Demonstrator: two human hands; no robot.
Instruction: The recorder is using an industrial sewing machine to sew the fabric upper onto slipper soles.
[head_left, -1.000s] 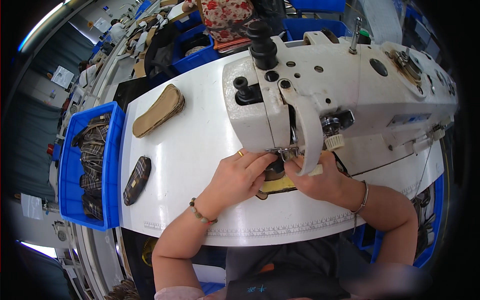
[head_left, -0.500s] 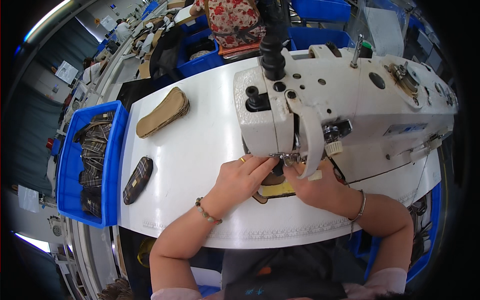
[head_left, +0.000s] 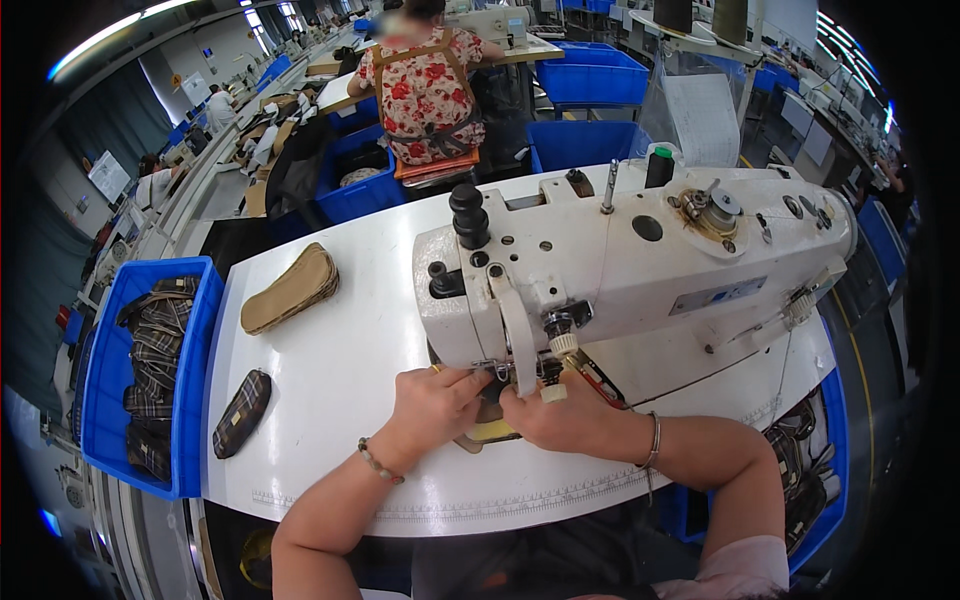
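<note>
Both my hands are close together under the head of a white sewing machine (head_left: 600, 270). My left hand (head_left: 435, 405) has its fingers bent and pressed together beside the presser foot (head_left: 500, 372). Just right of the foot, my right hand (head_left: 560, 415) is curled, its fingertips partly hidden behind the machine's white lever. Between the hands, a small piece with a yellowish surface (head_left: 492, 432) and a tan edge shows. My fingers and the machine cover most of what they grip. On the left of the white table (head_left: 350, 400) lie a stack of tan insoles (head_left: 290, 290) and a dark plaid shoe upper (head_left: 242, 413).
A blue bin (head_left: 195, 420) of plaid uppers stands at the table's left edge. Another blue bin (head_left: 835, 440) with plaid pieces is low at the right. Beyond the table, a co-worker in a flowered top (head_left: 425, 95) sits among blue crates (head_left: 590, 75).
The view has tilted up and shifted right, so the machine and table appear lower and further left. My hands stay at the presser foot, with little visible change in their hold.
</note>
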